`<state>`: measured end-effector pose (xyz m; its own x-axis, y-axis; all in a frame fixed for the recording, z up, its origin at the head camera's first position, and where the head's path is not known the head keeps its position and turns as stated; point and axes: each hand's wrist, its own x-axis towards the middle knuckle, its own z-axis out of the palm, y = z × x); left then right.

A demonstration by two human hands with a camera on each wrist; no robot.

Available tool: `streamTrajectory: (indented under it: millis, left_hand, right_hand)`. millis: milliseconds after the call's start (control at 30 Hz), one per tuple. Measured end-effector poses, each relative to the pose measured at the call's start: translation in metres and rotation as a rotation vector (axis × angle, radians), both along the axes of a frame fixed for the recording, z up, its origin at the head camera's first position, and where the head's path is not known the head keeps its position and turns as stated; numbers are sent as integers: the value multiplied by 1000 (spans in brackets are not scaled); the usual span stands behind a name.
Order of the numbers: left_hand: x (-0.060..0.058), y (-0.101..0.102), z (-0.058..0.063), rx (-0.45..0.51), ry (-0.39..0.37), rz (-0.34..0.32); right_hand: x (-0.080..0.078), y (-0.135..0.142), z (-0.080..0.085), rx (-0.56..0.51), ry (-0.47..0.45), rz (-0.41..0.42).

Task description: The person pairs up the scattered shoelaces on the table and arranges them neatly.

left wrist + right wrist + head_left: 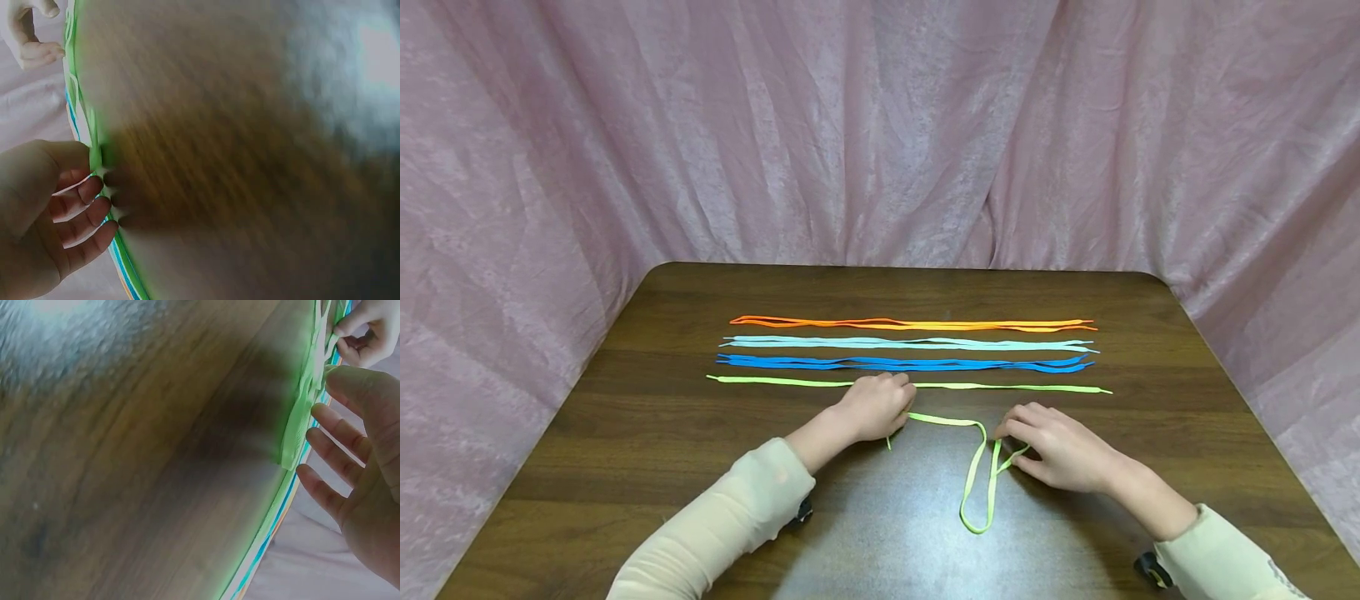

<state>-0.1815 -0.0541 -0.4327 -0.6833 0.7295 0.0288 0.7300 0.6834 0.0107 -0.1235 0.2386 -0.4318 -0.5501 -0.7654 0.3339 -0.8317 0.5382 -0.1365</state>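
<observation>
A loose lime-green shoelace point(970, 487) lies bent between the two hands, with a long loop toward the near edge. My left hand point(880, 407) pinches it near one end between thumb and forefinger, and a short tail point(889, 444) sticks out below. In the left wrist view, the other fingers of the left hand point(56, 206) rest their tips by the tabletop. My right hand point(1060, 446) pinches the lace's bunched part between thumb and forefinger; its other fingers point(340, 450) are spread. A second lime-green shoelace point(1000, 387) lies straight just beyond the left hand.
Beyond the green lace lie parallel rows of blue shoelaces point(910, 364), pale aqua shoelaces point(910, 342) and orange shoelaces point(910, 323). They rest on a dark wooden table point(625, 467). A pink curtain point(880, 133) hangs behind it.
</observation>
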Motion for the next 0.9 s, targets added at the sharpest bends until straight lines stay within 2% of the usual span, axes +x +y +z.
streamTrajectory:
  millis: [233,367,533,733,900]
  left_hand:
    - [3,-2,2,18,36,-37]
    - [4,-5,5,63,28,-47]
    - [5,-8,8,93,53,-62]
    - [7,-11,10,112,82,-71]
    - [9,-14,11,133,69,-80]
  right_hand:
    - [2,-2,3,-7,24,24]
    - [3,-1,4,37,21,11]
    - [4,1,1,89,20,-8]
    - [1,0,-3,91,66,-11]
    - [1,-1,-6,89,111,-10]
